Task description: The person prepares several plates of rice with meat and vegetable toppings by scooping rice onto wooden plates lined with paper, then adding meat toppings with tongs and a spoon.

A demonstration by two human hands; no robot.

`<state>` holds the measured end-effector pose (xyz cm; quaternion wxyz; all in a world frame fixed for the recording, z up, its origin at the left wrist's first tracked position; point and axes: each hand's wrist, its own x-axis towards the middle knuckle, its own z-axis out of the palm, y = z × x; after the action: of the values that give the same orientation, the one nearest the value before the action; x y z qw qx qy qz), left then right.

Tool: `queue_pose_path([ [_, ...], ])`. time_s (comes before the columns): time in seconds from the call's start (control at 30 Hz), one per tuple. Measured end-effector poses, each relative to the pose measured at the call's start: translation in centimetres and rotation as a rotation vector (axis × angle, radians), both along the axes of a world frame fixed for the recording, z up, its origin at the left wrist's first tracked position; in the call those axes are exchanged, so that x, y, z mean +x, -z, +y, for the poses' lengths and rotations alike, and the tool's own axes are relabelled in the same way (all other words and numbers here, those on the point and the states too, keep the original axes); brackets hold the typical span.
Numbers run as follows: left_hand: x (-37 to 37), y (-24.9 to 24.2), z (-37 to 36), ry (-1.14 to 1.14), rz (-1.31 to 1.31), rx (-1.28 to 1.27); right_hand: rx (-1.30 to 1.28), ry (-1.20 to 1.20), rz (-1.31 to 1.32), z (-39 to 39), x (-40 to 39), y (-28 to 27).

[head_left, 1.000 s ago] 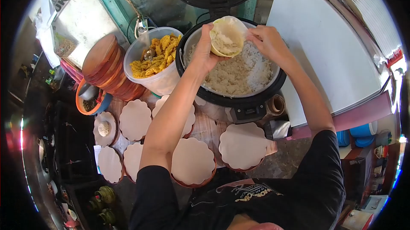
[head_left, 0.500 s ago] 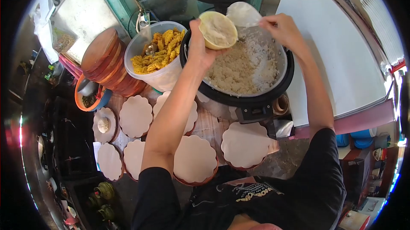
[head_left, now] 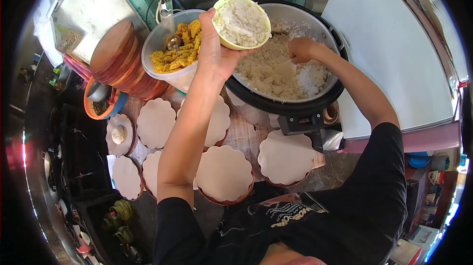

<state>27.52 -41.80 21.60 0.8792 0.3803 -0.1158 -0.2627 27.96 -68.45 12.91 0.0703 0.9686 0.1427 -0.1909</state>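
Since the earlier frame, we note the right hand (head_left: 303, 49) lowered with its paddle (head_left: 286, 71) into the rice (head_left: 263, 75). Left to right, we record: tub (head_left: 182, 78) of yellow pieces (head_left: 180, 57) on the counter (head_left: 241, 138); left hand (head_left: 215, 53), fingers wrapped round a rice-filled bowl (head_left: 240, 47) above the cooker's (head_left: 276, 108) left edge; right fingers clamped on the paddle.

Pretty decent brightness in the middle, where the plates (head_left: 224, 174) and the big white panel (head_left: 389, 43) come out pale and easy to see. Heavy fisheye though: stuff bends toward the rim and the corners go black. The right edge has blown-out glare with blue-purple fringing, plus a reddish flare far left. The left side's dim, the black shirt (head_left: 315, 225) swallows detail, and the right hand (head_left: 303, 49) looks slightly soft.
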Motion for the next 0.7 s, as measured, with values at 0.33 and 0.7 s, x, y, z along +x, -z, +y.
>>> queue_pose_path([
  [0.33,0.1,-0.5,-1.0,0.010,-0.002,0.018,0.245,-0.065,0.095,-0.6,0.0,-0.1],
  [0.7,1.4,0.8,-0.9,-0.022,0.082,-0.003,0.768,0.313,-0.048,-3.9,-4.3,-12.8],
])
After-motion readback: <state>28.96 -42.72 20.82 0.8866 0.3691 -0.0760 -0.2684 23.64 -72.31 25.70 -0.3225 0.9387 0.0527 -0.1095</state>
